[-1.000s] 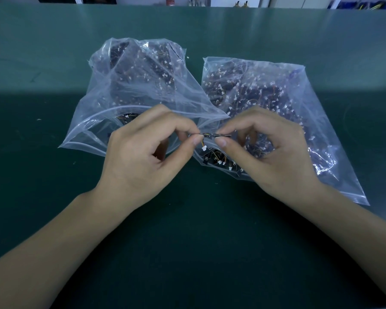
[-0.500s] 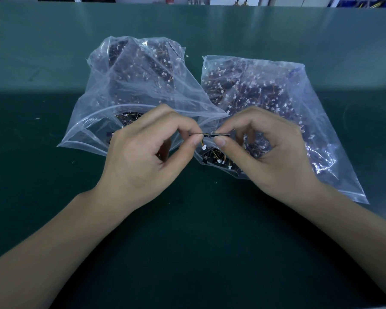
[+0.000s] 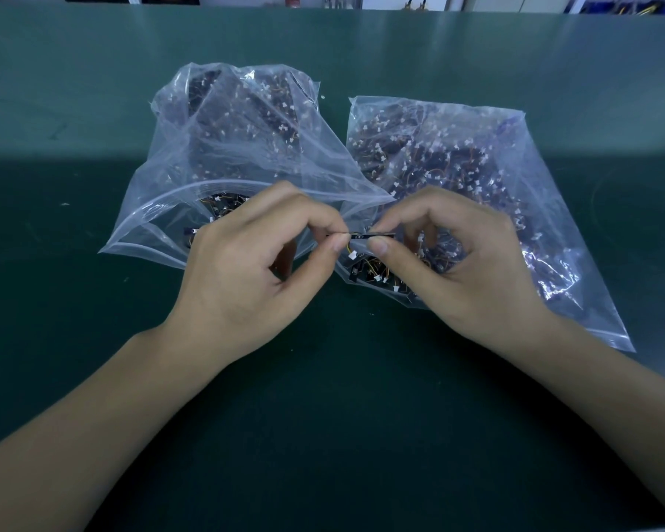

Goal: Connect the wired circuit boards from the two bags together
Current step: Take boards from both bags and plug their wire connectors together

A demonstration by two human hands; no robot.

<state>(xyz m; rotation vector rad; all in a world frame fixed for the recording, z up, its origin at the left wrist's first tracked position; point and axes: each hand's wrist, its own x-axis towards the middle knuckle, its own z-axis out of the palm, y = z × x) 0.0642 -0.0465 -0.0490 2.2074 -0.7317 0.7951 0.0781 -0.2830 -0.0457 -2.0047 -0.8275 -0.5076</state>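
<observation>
Near the middle of the surface [image 3: 93, 339]: two clear bags side by side, touching.
Left bag [image 3: 223, 147]: full of small dark boards with wires.
Right bag [image 3: 477, 167]: full of the same.
Left hand [image 3: 246, 270]: pinches one end of a thin dark board [image 3: 373, 235].
Right hand [image 3: 461, 270]: pinches the same board.
Board: held flat above the bag mouths, a wire with a white plug [image 3: 352, 256] hanging under it.

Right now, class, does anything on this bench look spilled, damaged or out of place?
Nothing stands out. Both clear bags, left bag and right bag, lie open-mouthed on the green mat, parts inside. The left hand and right hand pinch one small board between them.
</observation>
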